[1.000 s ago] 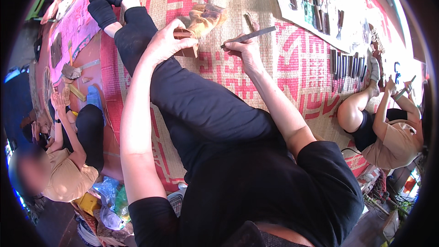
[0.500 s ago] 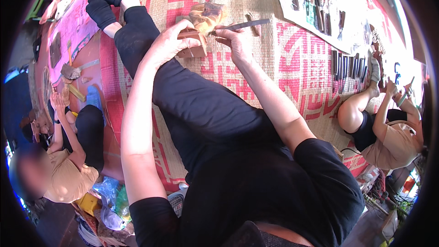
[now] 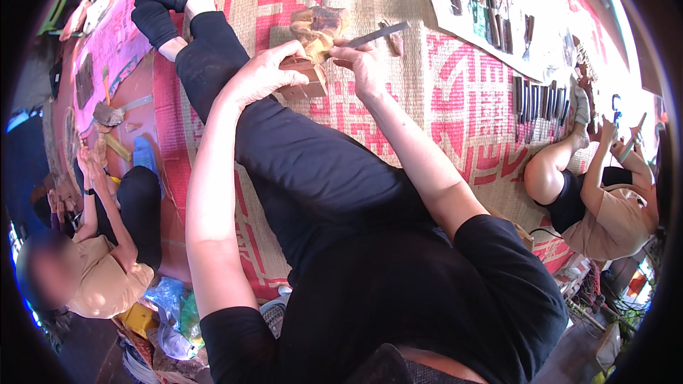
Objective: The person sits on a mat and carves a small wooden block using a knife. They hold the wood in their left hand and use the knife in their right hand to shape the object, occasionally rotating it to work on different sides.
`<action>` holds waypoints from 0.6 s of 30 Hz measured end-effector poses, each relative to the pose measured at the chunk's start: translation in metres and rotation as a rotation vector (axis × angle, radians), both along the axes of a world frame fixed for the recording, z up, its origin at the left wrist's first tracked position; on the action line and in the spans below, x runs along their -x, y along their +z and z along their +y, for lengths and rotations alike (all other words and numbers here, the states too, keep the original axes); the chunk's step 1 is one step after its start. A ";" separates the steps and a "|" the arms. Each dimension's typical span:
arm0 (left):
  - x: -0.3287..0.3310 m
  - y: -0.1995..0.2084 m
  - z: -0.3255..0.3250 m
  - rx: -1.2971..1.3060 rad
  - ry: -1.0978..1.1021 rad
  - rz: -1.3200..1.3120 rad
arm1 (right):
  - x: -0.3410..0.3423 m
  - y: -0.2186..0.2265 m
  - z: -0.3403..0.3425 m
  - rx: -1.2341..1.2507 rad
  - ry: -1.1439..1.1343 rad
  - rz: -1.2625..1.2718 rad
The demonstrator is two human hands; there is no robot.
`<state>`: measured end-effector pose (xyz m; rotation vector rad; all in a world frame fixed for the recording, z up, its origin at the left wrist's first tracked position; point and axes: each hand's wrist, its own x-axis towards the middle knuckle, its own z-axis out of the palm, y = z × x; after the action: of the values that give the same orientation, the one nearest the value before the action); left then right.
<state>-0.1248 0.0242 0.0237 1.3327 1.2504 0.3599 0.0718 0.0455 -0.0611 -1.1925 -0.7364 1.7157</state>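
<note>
My left hand (image 3: 265, 77) is closed around a reddish-brown wooden block (image 3: 310, 82), with the thumb along its near side. Pinched in my right hand (image 3: 366, 70) is a flat, dark metal bar-shaped tool (image 3: 388, 33). Its long end sticks out up and to the right; its other end, at my fingertips, is hidden, close to the block and the carving. Just beyond the block is a yellow-brown carved piece of wood (image 3: 318, 27) with a rounded, lumpy shape. I cannot tell whether the tool touches either piece.
A patterned red and straw mat (image 3: 455, 99) lies under my legs. Behind the carving is a small brown wooden piece (image 3: 393, 39). A row of dark-handled tools (image 3: 541, 103) and a white cloth (image 3: 455, 28) with several more lie right. People sit at both sides, hands busy.
The block in my left hand has shifted slightly down and right. My right hand and the tool have moved a little left, and the tool tilts up more steeply.
</note>
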 end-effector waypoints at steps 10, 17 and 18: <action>-0.001 0.001 -0.001 0.023 0.000 0.039 | 0.006 0.010 -0.002 -0.085 -0.006 -0.051; 0.002 -0.004 -0.001 0.001 0.010 -0.017 | -0.012 -0.009 0.011 0.027 -0.075 0.094; 0.003 -0.006 0.001 0.005 0.007 -0.010 | -0.009 -0.003 0.008 -0.015 -0.048 0.048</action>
<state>-0.1274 0.0251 0.0182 1.3211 1.2477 0.3678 0.0808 0.0537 -0.0642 -1.1459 -0.6856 1.6908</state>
